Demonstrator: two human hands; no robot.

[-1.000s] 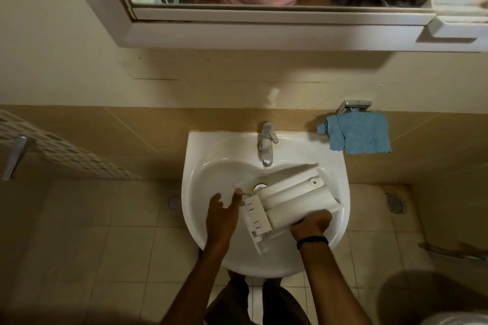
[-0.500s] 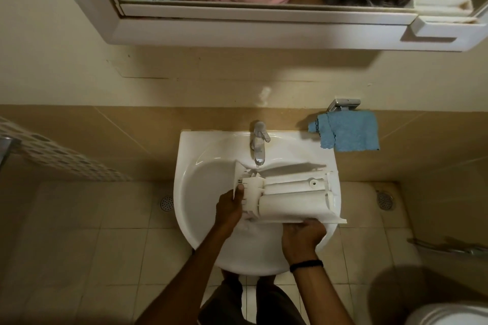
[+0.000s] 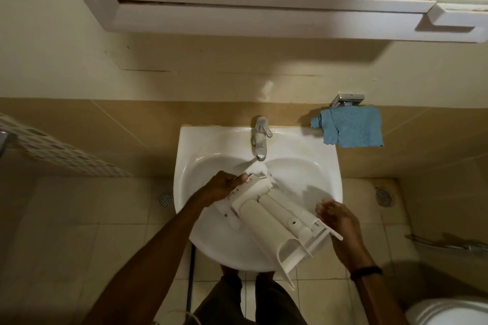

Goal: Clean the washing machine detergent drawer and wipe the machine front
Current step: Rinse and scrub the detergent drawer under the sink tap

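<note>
Head view, looking down at a wall sink [image 3: 184, 155].

Progress: drawer [image 3: 274, 221] is out of the machine and at the sink, so we judge the washing step is in hand. We see no stream from the tap [image 3: 260, 140]. We cannot tell how clean the drawer is. Left to do, as we judge it: finish the rinse, refit the drawer, wipe the machine front, which is not in view. Blue cloth [image 3: 353, 129] hangs on a wall holder at the sink's upper right, untouched.

Hands: left hand [image 3: 221, 187] grips the drawer's upper end just below the tap, fingers [image 3: 237, 179] curled round it. Right hand [image 3: 338, 219] sits against the drawer's right edge, fingers curled; we cannot tell whether they clamp it or only steady it.

Containers: the sink holds the drawer's upper half, which lies tilted across the bowl from centre to lower right; its lower end overhangs the front rim. We judge the underside faces up, so the compartments and anything in them are hidden.
</note>
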